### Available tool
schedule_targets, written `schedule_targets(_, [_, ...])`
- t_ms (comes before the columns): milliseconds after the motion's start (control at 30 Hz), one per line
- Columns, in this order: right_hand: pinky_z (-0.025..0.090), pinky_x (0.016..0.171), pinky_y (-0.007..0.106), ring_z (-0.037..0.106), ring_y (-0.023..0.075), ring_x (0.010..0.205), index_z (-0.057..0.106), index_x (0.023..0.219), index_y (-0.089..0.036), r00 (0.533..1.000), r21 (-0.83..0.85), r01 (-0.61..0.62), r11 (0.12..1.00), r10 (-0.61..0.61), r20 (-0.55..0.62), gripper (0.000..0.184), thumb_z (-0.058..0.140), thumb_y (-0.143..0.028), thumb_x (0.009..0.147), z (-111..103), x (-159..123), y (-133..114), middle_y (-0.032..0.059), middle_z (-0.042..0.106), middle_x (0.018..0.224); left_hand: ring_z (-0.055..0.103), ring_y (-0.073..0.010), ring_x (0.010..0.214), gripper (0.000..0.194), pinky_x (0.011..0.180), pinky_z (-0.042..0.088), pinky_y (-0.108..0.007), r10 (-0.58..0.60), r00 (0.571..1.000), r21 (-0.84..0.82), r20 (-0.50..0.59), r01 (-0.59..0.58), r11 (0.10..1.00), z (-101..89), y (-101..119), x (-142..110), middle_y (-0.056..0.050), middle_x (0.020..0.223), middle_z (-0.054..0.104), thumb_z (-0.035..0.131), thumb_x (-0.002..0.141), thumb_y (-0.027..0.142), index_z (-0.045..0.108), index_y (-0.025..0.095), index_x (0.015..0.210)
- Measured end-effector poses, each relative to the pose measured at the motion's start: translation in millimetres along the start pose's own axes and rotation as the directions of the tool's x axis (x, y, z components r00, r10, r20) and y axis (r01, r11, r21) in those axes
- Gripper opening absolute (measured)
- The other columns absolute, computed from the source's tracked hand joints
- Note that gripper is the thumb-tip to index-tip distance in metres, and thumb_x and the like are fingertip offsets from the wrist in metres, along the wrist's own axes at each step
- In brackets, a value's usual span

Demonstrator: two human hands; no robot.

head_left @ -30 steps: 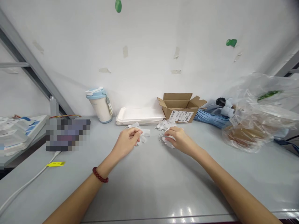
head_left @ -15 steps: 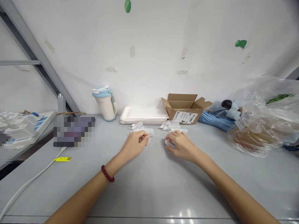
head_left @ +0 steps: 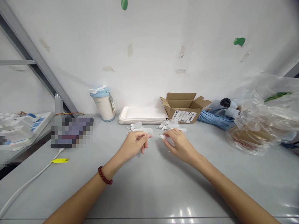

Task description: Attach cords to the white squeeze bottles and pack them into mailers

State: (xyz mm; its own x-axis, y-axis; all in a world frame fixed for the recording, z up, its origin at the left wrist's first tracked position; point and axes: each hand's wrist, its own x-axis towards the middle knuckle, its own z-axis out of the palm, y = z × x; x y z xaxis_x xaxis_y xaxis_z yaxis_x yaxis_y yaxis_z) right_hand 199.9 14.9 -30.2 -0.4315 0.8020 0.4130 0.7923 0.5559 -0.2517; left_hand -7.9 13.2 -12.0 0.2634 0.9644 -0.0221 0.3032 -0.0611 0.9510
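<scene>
Grey tabletop (head_left: pixel 149 186) runs open toward 6 o'clock, to its front edge (head_left: pixel 130 218). Left hand (head_left: pixel 134 144): lower fingers less curled than half a second ago; thumb-index pinched, can't tell if anything's held. Right hand (head_left: pixel 180 144), half-curled, grasps small white piece (head_left: pixel 161 136) at its 10 o'clock.

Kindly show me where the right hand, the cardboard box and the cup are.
Right hand (head_left: pixel 181 145): head view, back of hand.
Cardboard box (head_left: pixel 185 116): head view, labelled front side.
Cup (head_left: pixel 103 107): head view, pale body under lid.
</scene>
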Motion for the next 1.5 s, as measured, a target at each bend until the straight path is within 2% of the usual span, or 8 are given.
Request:
schedule_targets(133, [0.04, 0.077, 0.037, 0.056, 0.0224, 0.087, 0.055, 0.097, -0.016, 0.994, 0.017, 0.067, 0.998, -0.066, -0.088, 0.016, 0.042, -0.019, 0.089, 5, -2, -4, 0.0098, 0.064, 0.091, 0.053, -0.0096, 0.042, 0.039, 0.038, 0.036, -0.02, -0.086, 0.996, -0.139, 0.033, 0.09, 0.986, 1.0, 3, 0, 0.002, 0.058, 0.058, 0.051, 0.081, 0.026, 0.057, 0.009, 0.115])
schedule_targets(233, [0.041, 0.076, 0.037, 0.057, 0.0216, 0.085, 0.055, 0.099, -0.016, 0.988, 0.067, 0.098, 0.993, -0.089, -0.127, 0.018, 0.039, -0.019, 0.09, 6, -4, -9, 0.0097, 0.064, 0.089, 0.056, -0.011, 0.044, 0.048, 0.038, 0.039, -0.02, -0.101, 0.992, -0.147, 0.073, 0.111, 0.983, 2.2, 2, 0, 0.0, 0.06, 0.06, 0.055, 0.08, 0.028, 0.051, 0.007, 0.123])
schedule_targets(300, [0.041, 0.076, 0.036, 0.057, 0.0209, 0.083, 0.056, 0.098, -0.016, 0.987, 0.117, 0.092, 0.989, -0.075, -0.139, 0.019, 0.039, -0.021, 0.091, 5, -4, -13, 0.0089, 0.064, 0.086, 0.057, -0.0112, 0.045, 0.047, 0.039, 0.04, -0.02, -0.105, 0.988, -0.152, 0.114, 0.122, 0.981, 2.3, 1, 1, -0.001, 0.061, 0.061, 0.057, 0.079, 0.03, 0.054, 0.008, 0.12])
schedule_targets(433, [0.043, 0.075, 0.033, 0.058, 0.019, 0.08, 0.059, 0.093, -0.019, 0.994, 0.283, -0.012, 0.959, 0.043, -0.104, 0.02, 0.041, -0.024, 0.09, -1, -5, -22, 0.0065, 0.065, 0.083, 0.055, -0.0087, 0.047, 0.031, 0.041, 0.037, -0.019, -0.097, 0.976, -0.155, 0.193, 0.128, 0.98, -0.5, -1, 0, -0.002, 0.064, 0.062, 0.058, 0.079, 0.035, 0.065, 0.011, 0.098])
schedule_targets(667, [0.044, 0.065, 0.026, 0.059, 0.0163, 0.074, 0.063, 0.078, -0.018, 0.969, 0.556, -0.214, 0.803, 0.245, 0.019, 0.021, 0.046, -0.028, 0.085, -6, -2, -26, 0.0026, 0.065, 0.075, 0.055, -0.0099, 0.053, 0.026, 0.046, 0.037, -0.021, -0.101, 0.959, -0.11, 0.265, 0.134, 0.985, -2.9, 1, -2, -0.002, 0.068, 0.062, 0.059, 0.078, 0.038, 0.064, 0.013, 0.082])
schedule_targets(967, [0.041, 0.06, 0.023, 0.057, 0.0136, 0.069, 0.062, 0.074, -0.018, 0.964, 0.617, -0.217, 0.757, 0.266, 0.013, 0.02, 0.047, -0.025, 0.084, -8, -3, -29, 0.0, 0.062, 0.069, 0.054, -0.0099, 0.055, 0.026, 0.05, 0.038, -0.023, -0.095, 0.963, -0.083, 0.251, 0.119, 0.989, -4.1, 1, -2, -0.002, 0.069, 0.061, 0.061, 0.077, 0.038, 0.063, 0.013, 0.083])
schedule_targets(1200, [0.039, 0.054, 0.022, 0.057, 0.0133, 0.065, 0.062, 0.074, -0.017, 0.959, 0.643, -0.26, 0.72, 0.268, 0.088, 0.021, 0.047, -0.028, 0.084, -9, -3, -30, -0.0004, 0.06, 0.064, 0.053, -0.0096, 0.055, 0.029, 0.051, 0.038, -0.023, -0.044, 0.975, -0.175, 0.218, 0.084, 0.981, -5.9, -2, 1, -0.002, 0.068, 0.059, 0.061, 0.077, 0.041, 0.061, 0.013, 0.072])
schedule_targets(1500, [0.041, 0.057, 0.023, 0.055, 0.0124, 0.062, 0.061, 0.073, -0.017, 0.969, 0.673, -0.231, 0.702, 0.227, 0.096, 0.021, 0.049, -0.031, 0.084, -13, -4, -32, -0.0012, 0.059, 0.061, 0.054, -0.0102, 0.056, 0.026, 0.053, 0.041, -0.024, -0.042, 0.951, -0.207, 0.306, 0.109, 0.972, -9.6, 3, -1, -0.002, 0.07, 0.06, 0.064, 0.075, 0.039, 0.063, 0.013, 0.078])
